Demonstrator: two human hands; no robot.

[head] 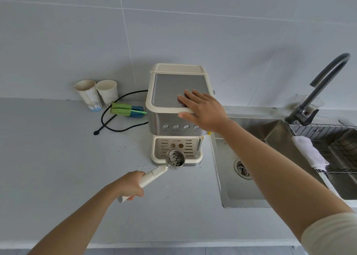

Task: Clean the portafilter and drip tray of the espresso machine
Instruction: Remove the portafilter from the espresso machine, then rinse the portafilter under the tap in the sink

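1. While the steel-basket portafilter with a cream plastic handle (164, 169) is held free of the machine, just in front of the slotted cream drip tray (185, 148), its basket faces up and shows dark specks of grounds. Tilting it on the way to the sink would likely scatter them.
2. Grip: the left hand (131, 185) has its fingers wrapped round the handle near the far end. A hold so far from the heavy basket may let it dip or twist.
3. Drip tray: seated at the base of the cream-and-brushed-steel espresso machine (168, 92). Any liquid inside is hidden, and a quick pull could slop it.
4. Brace: the right hand (204, 109) lies flat on the machine's top, fingers straight, thumb over the front edge, gripping nothing. Lifted too soon, it would leave the machine free to slide.
5. Surroundings: on the grey table (58, 158), a basket swung right could knock the machine's corner before reaching the stainless-steel sink (241, 187).
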